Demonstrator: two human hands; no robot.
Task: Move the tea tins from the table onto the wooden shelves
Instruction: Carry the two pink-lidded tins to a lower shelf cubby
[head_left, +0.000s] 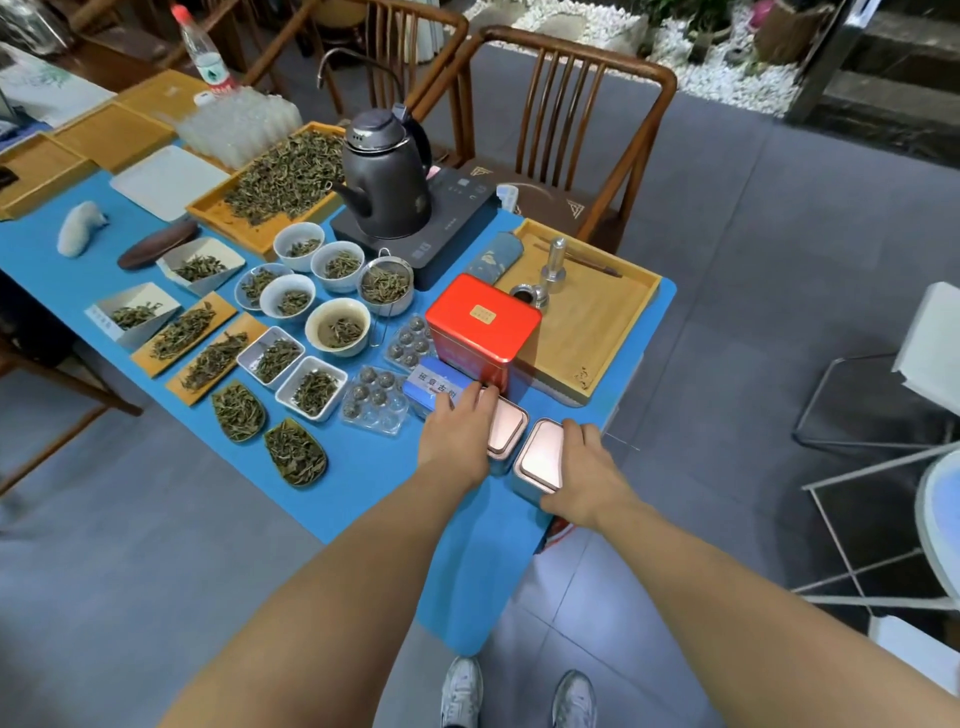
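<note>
Reaching for two pale pink square tins, lower centre of frame.
Left hand (456, 434) grips one pink tin (506, 432); right hand (587, 470) grips the other pink tin (540, 460), beside a red tin (480, 330) on the blue tabletop (363, 467).

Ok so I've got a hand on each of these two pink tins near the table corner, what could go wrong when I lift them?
Three risks, all guesses:
1. The left hand reaches over the blue tin and red tin; lifting its pink tin might knock them.
2. The right hand seems to hold the other pink tin by its sides; it could slip.
3. That tin sits near the table edge, so it might drop to the floor.
</note>
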